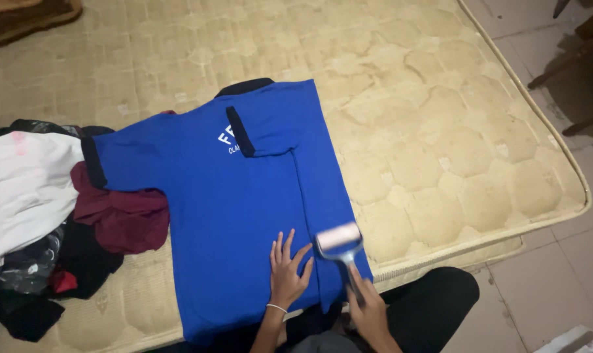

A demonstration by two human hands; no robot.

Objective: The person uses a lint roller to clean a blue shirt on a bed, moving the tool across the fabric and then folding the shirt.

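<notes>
A blue polo shirt (pixel 237 202) with dark collar and sleeve cuffs lies back-up on a beige quilted mattress (pixel 440 150), its right sleeve folded inward. My left hand (pixel 288 269) rests flat on the shirt's lower part, fingers spread. My right hand (pixel 368 307) grips the handle of a lint roller (pixel 340 239), whose pale roll sits on the shirt's right edge near the hem.
A heap of clothes lies at the left: a white garment (pixel 21 189), a maroon one (pixel 123 219) and black ones (pixel 54 274). Tiled floor (pixel 545 281) runs along the mattress's right side, with dark wooden furniture legs (pixel 571 59) at top right.
</notes>
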